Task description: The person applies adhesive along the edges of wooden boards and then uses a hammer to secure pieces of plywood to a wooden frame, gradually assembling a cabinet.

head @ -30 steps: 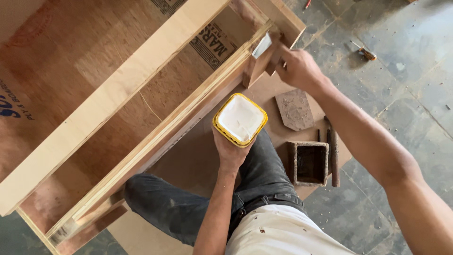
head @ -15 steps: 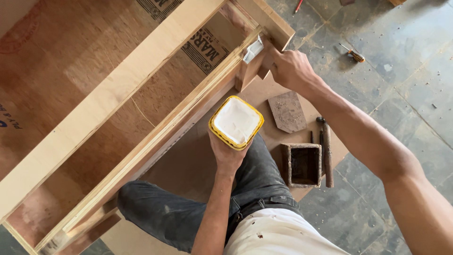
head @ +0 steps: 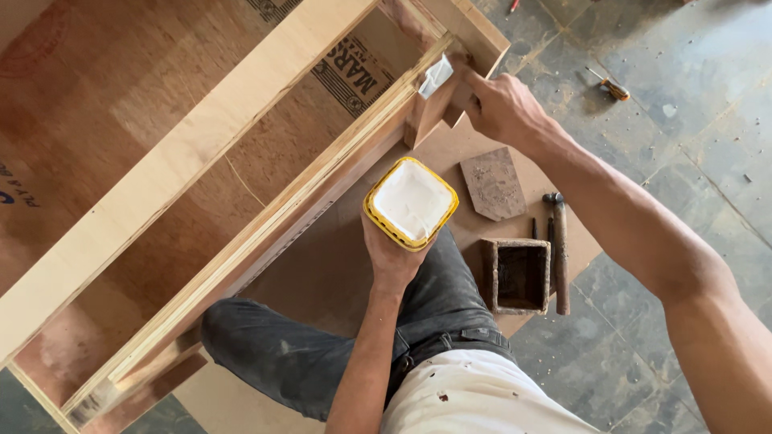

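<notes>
A square yellow tub [head: 411, 202] full of white paste sits in the middle of the view, cupped from below by the left hand [head: 392, 255], whose fingers wrap its underside and hold it level above the person's dark-trousered knee [head: 281, 345]. Just beyond it, at the far right corner of a long plywood frame [head: 241, 201], the right hand [head: 503, 104] is closed around a small wooden block [head: 434, 108] and presses it against the frame's edge rail; a white smear of paste shows on the block's upper face. The frame runs diagonally from near left to far right, its reddish-brown panel lying inside the pale rails.

To the right of the tub, on a sheet of brown board [head: 322, 265] spread over the floor, lie a flat dark scrap of wood [head: 492, 183], a small open wooden box [head: 519, 275] and a hammer [head: 559, 249] just beside the box. Farther right, on the grey stone floor [head: 691, 137], lies a small orange-handled tool [head: 613, 87], well apart from the rest.
</notes>
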